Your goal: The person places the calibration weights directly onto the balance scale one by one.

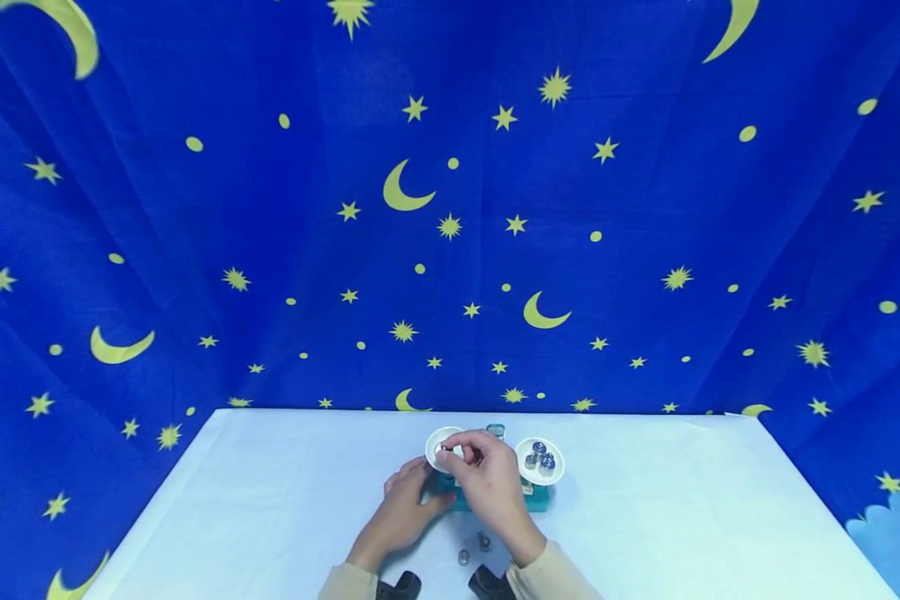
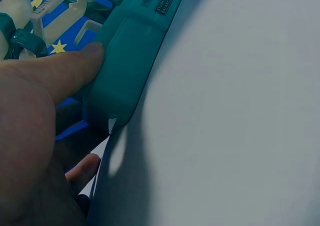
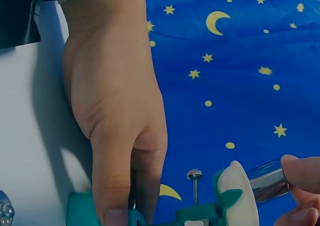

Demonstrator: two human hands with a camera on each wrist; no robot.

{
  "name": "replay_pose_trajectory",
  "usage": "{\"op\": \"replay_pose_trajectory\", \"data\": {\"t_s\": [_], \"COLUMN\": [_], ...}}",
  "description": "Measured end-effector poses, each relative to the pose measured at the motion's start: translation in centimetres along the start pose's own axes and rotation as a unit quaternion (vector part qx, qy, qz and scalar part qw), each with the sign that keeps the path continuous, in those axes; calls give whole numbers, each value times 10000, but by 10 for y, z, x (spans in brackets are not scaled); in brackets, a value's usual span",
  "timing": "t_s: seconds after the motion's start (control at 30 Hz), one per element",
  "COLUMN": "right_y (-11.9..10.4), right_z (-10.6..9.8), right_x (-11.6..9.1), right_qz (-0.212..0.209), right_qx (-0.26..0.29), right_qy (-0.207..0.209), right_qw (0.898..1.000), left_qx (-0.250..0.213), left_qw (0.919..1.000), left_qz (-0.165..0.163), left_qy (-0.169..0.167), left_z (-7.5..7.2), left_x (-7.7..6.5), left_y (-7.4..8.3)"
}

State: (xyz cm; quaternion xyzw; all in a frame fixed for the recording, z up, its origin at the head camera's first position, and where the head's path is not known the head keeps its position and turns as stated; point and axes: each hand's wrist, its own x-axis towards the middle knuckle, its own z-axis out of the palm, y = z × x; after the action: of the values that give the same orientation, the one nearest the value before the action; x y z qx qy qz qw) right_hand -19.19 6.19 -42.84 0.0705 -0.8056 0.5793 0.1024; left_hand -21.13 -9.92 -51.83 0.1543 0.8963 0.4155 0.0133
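Observation:
My left hand (image 1: 401, 515) grips the left end of a teal balance scale (image 1: 537, 500). In the left wrist view its thumb lies along the front of the teal base (image 2: 129, 50), with other fingers behind and below. Over the scale's left white pan (image 1: 431, 442), my right hand (image 1: 491, 483) pinches a shiny metal weight (image 3: 270, 183) between thumb and fingers. The right wrist view shows this weight right at the white pan (image 3: 241, 198). On the right pan (image 1: 525, 472) stand several metal weights (image 1: 546, 461).
Two loose metal weights (image 1: 463, 557) lie on the white table (image 1: 270, 500) in front of the scale. A blue cloth (image 1: 307, 250) with yellow moons and stars hangs behind the table. Dark wrist mounts (image 1: 487, 582) show at both sleeves.

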Motion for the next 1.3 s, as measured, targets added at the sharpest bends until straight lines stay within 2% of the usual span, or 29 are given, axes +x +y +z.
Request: {"op": "replay_pose_trajectory", "data": {"t_s": [0.43, 0.83, 1.3], "right_y": [-4, -8, -5], "right_z": [12, 19, 24], "right_x": [4, 5, 8], "right_qz": [5, 464, 284], "right_qx": [-133, -287, -646], "right_qy": [454, 640, 805], "right_qw": [9989, 9965, 9942], "left_qx": [109, 113, 83], "left_qw": [9997, 9995, 9999], "left_qz": [178, 252, 139], "left_qy": [126, 148, -19], "left_z": [0, -1, -2], "left_x": [0, 0, 0], "left_y": [2, 1, 0]}}
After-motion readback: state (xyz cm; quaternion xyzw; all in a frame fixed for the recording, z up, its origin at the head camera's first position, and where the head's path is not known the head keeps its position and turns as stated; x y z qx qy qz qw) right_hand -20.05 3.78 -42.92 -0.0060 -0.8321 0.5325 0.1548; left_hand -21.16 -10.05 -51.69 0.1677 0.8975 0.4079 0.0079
